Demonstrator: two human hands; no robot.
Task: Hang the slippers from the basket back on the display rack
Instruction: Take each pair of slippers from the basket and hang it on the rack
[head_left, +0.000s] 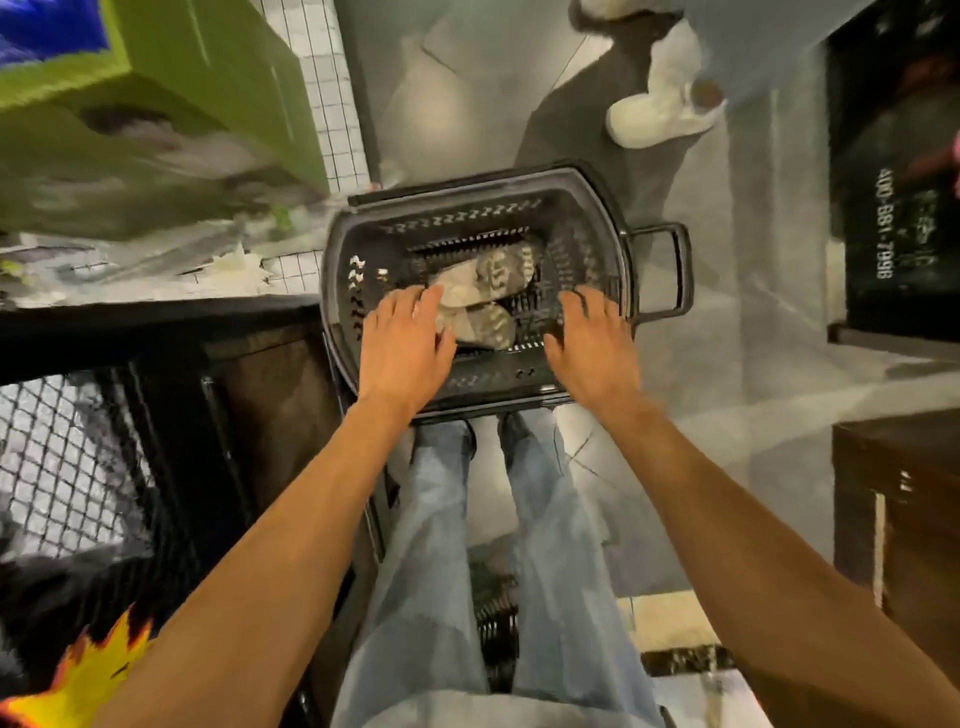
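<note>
i look down at my two hands over the basket (615, 208); the basket is dark grey and stands on the floor (753, 338) just in front of my feet; the slippers (488, 280) lie at its bottom, pale with dark marks, one partly on the other; my left hand (405, 348) is flat with the fingers straight and spread, and it holds nothing; its fingertips are right over the near slipper, but i cannot tell if they touch it; my right hand (592, 348) is over the right side of the basket, apart from the slippers; its fingers bend down a little and hold nothing; the basket has a loop handle (675, 270) that sticks out on the right, past my right hand; my legs in light blue jeans (431, 545) show below the basket; up on the left is a white wire grid (332, 78) beside a big green box (156, 104), which looks blurry; at the top, another person's white shoe (660, 114) is on the floor behind the basket; on the right is a black board (893, 208) with white numbers.
</note>
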